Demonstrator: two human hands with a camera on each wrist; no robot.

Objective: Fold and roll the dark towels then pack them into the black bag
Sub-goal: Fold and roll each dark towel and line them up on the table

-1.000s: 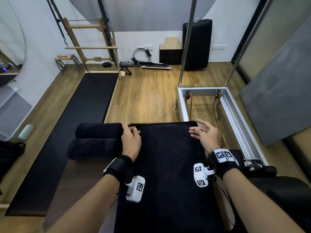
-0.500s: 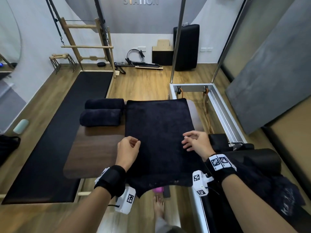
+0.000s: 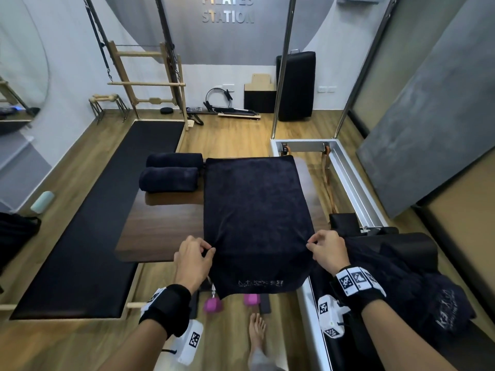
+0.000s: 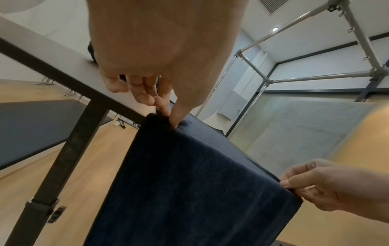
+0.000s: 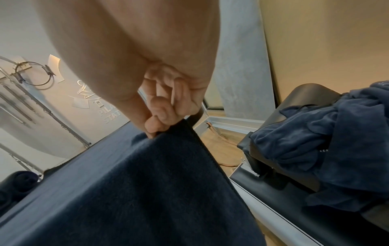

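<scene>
A dark towel (image 3: 254, 204) lies flat along the wooden table (image 3: 160, 226), its near end hanging over the front edge. My left hand (image 3: 207, 253) pinches its left edge (image 4: 166, 119) at the table's front. My right hand (image 3: 312, 243) pinches the right edge (image 5: 153, 133) at the same line. Two rolled dark towels (image 3: 171, 171) lie side by side at the table's far left. A heap of loose dark towels (image 3: 417, 285) rests on the black pad to my right. A black bag (image 3: 13, 234) sits on the floor at the far left.
A metal reformer frame (image 3: 345, 178) runs along the table's right side. A long black mat (image 3: 101, 210) lies on the floor to the left. Pink dumbbells (image 3: 213, 303) and my bare foot (image 3: 257, 330) are under the table's front edge.
My hands have drawn back from the towel's far end to the table's front edge and now pinch the towel's sides. The view has pulled back and tilted down.
</scene>
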